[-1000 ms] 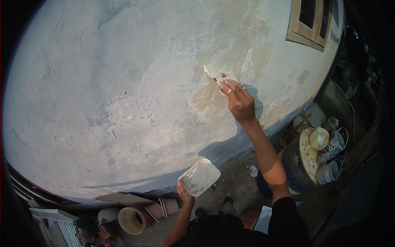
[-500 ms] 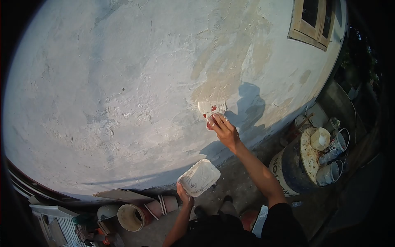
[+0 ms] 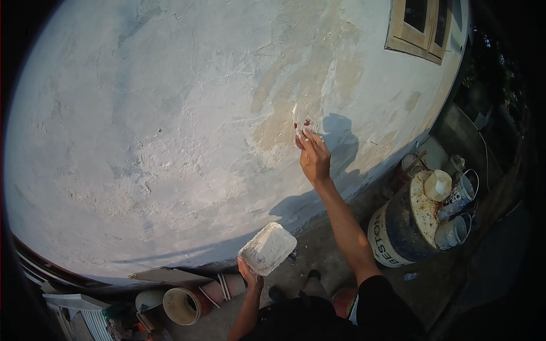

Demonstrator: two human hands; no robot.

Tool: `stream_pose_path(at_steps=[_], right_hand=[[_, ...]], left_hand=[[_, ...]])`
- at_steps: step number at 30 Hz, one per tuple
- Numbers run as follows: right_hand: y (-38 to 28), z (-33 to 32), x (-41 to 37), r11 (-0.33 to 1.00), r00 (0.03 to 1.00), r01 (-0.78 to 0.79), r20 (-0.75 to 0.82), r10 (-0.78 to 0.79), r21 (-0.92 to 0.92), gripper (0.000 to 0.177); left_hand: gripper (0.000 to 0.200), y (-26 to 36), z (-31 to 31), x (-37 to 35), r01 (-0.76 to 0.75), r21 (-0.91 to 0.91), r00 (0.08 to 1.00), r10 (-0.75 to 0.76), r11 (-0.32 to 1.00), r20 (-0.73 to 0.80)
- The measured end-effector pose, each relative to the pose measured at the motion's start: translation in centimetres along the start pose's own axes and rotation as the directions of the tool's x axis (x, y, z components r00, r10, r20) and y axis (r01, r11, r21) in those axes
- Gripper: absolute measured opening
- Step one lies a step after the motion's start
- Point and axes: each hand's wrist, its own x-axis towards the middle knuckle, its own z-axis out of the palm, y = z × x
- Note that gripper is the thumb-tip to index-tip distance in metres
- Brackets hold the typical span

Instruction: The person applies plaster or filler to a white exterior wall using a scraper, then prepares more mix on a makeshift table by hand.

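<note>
My right hand (image 3: pixel 314 156) grips a red scraper (image 3: pixel 301 128) smeared with white paste, its blade against the wall (image 3: pixel 187 113) over a beige patch. White paste coats some of the fingers. Lower down, my left hand (image 3: pixel 251 275) holds the edge of a rectangular tray (image 3: pixel 268 249) that has white paste inside and on its rim. The tray is tilted a little and sits below the scraper, near the foot of the wall.
A large drum (image 3: pixel 401 227) at the right bears a white container (image 3: pixel 438 185) and metal pails (image 3: pixel 452 232). Buckets (image 3: pixel 182 306) stand at the lower left beside leaning boards. A wooden window (image 3: pixel 418 28) is at the upper right.
My right hand has moved up the wall with the scraper, whose blade is now turned and seen more edge-on. The view has shifted slightly, and the tray remains in my left hand.
</note>
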Motion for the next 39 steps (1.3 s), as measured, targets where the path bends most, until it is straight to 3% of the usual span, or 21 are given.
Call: stream_pose_path(at_steps=[6,9,13,17,20,24,26,27,29,31,34,36,39], right_hand=[[-4.3,0.3,-4.2,0.98,0.991,-0.079,0.122,0.057,0.182,0.036],[-6.5,0.8,-6.0,0.973,0.986,-0.088,0.159,0.054,0.212,0.031],[-5.6,0.0,-6.4,0.934,0.981,-0.189,0.01,0.195,0.303,0.022],[-2.0,-2.8,-3.6,0.875,0.87,-0.471,-0.104,0.482,0.114,0.02],[1.6,-0.7,-3.3,0.896,0.891,-0.441,-0.094,0.444,0.049,0.024],[0.2,2.9,-4.4,0.96,0.96,-0.28,0.028,0.28,0.016,0.031],[0.1,3.5,-4.7,0.941,0.941,-0.332,0.084,0.327,0.061,0.032],[-0.4,3.4,-5.1,0.927,0.927,-0.366,0.12,0.355,0.083,0.032],[-1.5,3.1,-5.5,0.914,0.917,-0.377,0.199,0.346,0.149,0.033],[-2.3,3.2,-6.2,0.895,0.905,-0.393,0.262,0.336,0.211,0.036],[-4.4,3.3,-7.7,0.836,0.852,-0.466,0.4,0.338,0.289,0.034],[-6.0,4.0,-8.9,0.849,0.856,-0.425,0.443,0.266,0.313,0.038],[-6.7,3.8,-10.0,0.868,0.886,-0.398,0.371,0.28,0.296,0.034]], left_hand=[[0.043,-0.1,-0.5,0.5,0.008,-0.015,1.0,-0.008,1.0,0.029],[0.043,-0.8,-1.1,0.9,0.026,-0.032,0.999,-0.025,0.999,0.024],[0.044,-1.2,-2.0,1.0,-0.011,0.028,0.999,0.01,1.0,0.034],[0.047,-1.1,-3.2,0.2,0.011,0.008,1.0,-0.011,1.0,-0.016],[0.052,-1.8,-5.1,-0.2,0.036,-0.028,0.998,-0.037,0.999,-0.055],[0.056,-1.9,-5.7,-0.3,0.008,0.001,0.999,-0.008,1.0,-0.044],[0.054,-2.2,-6.1,-0.4,-0.11,0.274,0.99,0.13,0.955,-0.056],[0.052,-2.2,-6.4,-1.0,-0.182,0.499,0.974,0.227,0.847,-0.029],[0.049,-2.1,-6.5,-1.2,-0.191,0.536,0.969,0.247,0.822,-0.033],[0.046,0.8,0.1,-2.5,-0.07,0.155,0.99,0.089,0.985,-0.113],[0.043,0.6,1.8,-2.5,-0.05,0.151,0.985,0.074,0.987,-0.155],[0.043,0.8,3.5,-3.1,-0.067,0.196,0.986,0.095,0.978,-0.136],[0.044,-0.2,3.1,-3.4,-0.116,0.202,0.979,0.147,0.972,-0.144]])
